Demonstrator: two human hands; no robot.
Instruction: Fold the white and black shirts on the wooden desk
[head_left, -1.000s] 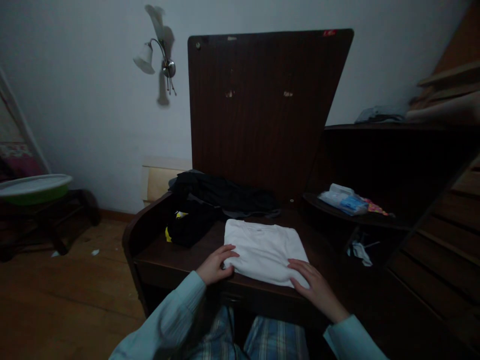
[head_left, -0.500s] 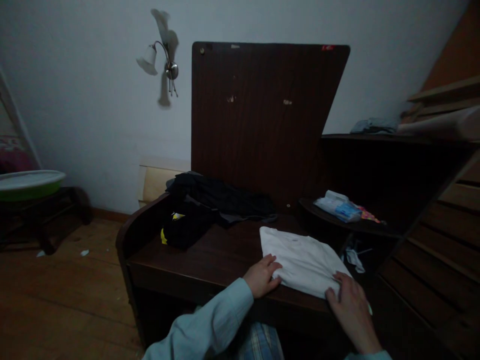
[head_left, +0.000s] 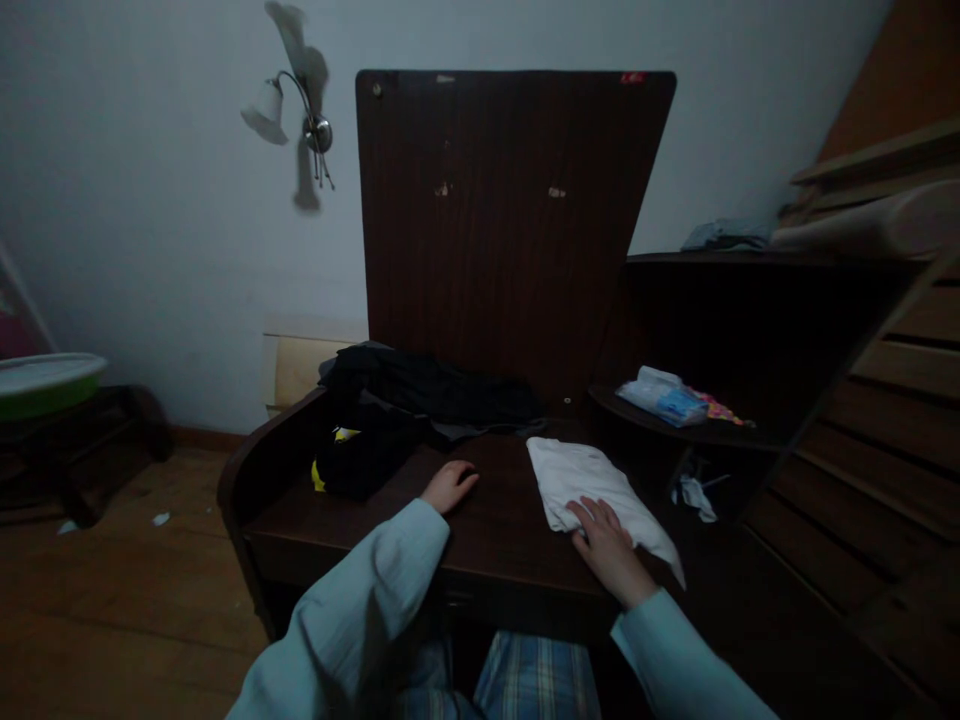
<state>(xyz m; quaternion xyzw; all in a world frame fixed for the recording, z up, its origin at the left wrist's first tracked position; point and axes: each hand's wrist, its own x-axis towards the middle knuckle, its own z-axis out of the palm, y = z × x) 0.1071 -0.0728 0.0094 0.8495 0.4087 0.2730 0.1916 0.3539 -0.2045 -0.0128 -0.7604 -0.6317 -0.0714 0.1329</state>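
1. White garment (head_left: 589, 472): folded, lying on the dark desk (head_left: 499, 520), right of centre in the frame. Sits slanted, one corner pointing to the lower right.
2. Right hand (head_left: 609, 545): on the garment's near side, fingers extended and slightly parted over the cloth. Too dim to be sure whether the thumb pinches the edge; can't tell grip from plain contact.
3. Left hand (head_left: 448, 487): rests on the desk near frame centre, fingers loosely bent, thumb a bit apart, nothing visible in it. Well apart from the garment.
4. Black clothes (head_left: 442, 390): heaped at the back of the desk, left of centre. Bundle with yellow patches (head_left: 379, 455) at the near left end.
5. Blue-and-white packet (head_left: 664, 398): on the corner shelf (head_left: 765, 437), right side of frame.
6. Wall lamp (head_left: 266, 112): upper left.
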